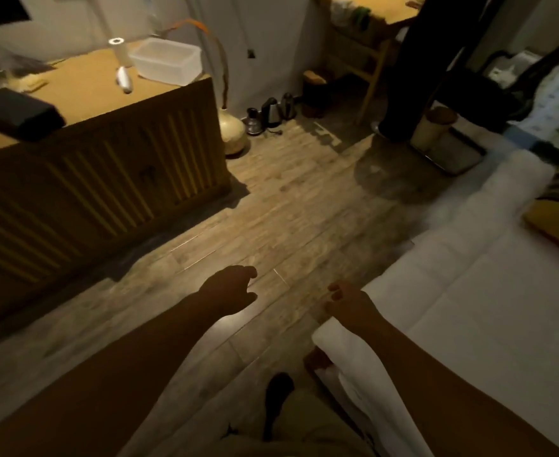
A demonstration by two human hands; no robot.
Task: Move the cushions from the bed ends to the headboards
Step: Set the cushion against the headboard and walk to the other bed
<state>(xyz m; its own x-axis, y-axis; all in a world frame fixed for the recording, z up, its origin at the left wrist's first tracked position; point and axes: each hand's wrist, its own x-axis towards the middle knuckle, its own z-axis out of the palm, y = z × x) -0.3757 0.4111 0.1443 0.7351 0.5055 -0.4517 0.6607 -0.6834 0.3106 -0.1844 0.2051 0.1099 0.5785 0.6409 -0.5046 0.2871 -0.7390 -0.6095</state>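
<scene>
Seemingly between cushions, seen from the head camera. Both arms stretched forward and down over wood floor (271,206). Left hand (230,290) above the floor, fingers (250,272) loosely curled, slightly apart, holding nothing. Right hand (349,305) at the corner of the white bed (469,308), fingers (336,291) also loosely curled and empty. Yellow cushion (557,222) with striped band lying on the bed at the far right edge, well apart from both hands, partly cut off by the frame. Wooden worktop (83,94) at left, carrying a clear tub (166,61). Kettle (271,112) on the floor near the wall. Likely step: approaching the cushion. Next move calls for turning right, reaching across the bed and gripping it.
</scene>
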